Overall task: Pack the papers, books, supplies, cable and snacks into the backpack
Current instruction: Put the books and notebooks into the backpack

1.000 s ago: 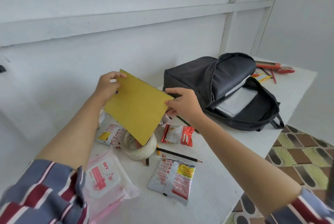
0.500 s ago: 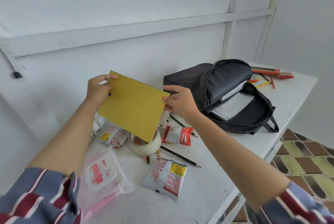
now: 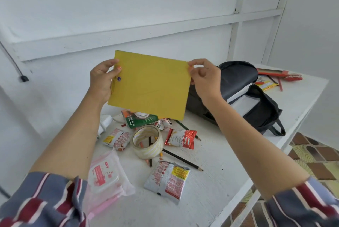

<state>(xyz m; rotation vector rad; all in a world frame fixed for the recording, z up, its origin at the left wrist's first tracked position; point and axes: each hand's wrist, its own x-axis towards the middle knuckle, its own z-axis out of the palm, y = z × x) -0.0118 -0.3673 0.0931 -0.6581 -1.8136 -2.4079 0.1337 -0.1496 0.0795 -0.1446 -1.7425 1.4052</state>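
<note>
The left hand (image 3: 102,81) and right hand (image 3: 205,78) are pinching the yellow envelope (image 3: 150,85) above the bench (image 3: 220,181) toward its left edge; the papers step is probably calling next for sliding it into the open backpack (image 3: 256,109) by the far right corner

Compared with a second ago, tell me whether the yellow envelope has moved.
Yes. The yellow envelope has risen: its lower corner overlapped the tape roll before and now hangs clear above it.
</note>
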